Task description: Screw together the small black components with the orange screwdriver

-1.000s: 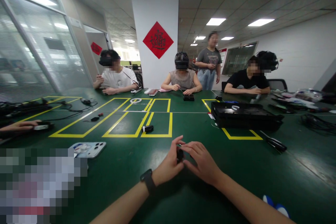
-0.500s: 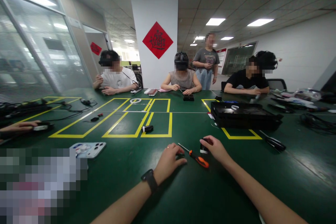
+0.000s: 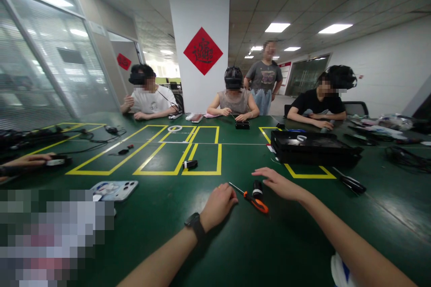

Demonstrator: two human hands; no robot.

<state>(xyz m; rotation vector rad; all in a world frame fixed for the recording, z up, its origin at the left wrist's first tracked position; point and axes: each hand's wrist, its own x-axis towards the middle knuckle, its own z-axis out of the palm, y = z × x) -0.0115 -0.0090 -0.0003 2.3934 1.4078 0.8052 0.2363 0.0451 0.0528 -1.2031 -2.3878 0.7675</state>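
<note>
A screwdriver [image 3: 256, 202] with an orange and black handle lies on the green table, its shaft pointing up and left. Just left of it rests my left hand [image 3: 218, 206], fingers curled in and a dark watch on the wrist; nothing shows in its grasp. Behind the screwdriver handle stands a short black cylinder [image 3: 257, 189] with a white band, close against the handle. My right hand [image 3: 283, 184] hovers to the right of the cylinder, apart from it, fingers stretched out and holding nothing.
A similar black cylinder [image 3: 190, 164] lies inside yellow tape markings. A black tray [image 3: 316, 154] and another screwdriver [image 3: 352, 184] lie to the right. A phone [image 3: 117, 189] and cables [image 3: 90, 136] are at left. Several people sit around the table; one stands behind. Someone's hand [image 3: 33, 160] reaches in from the left.
My right hand has let go of the black cylinder and drawn back, its fingers straightening. The cylinder now stands slightly further left. My left hand's fingers have curled in.
</note>
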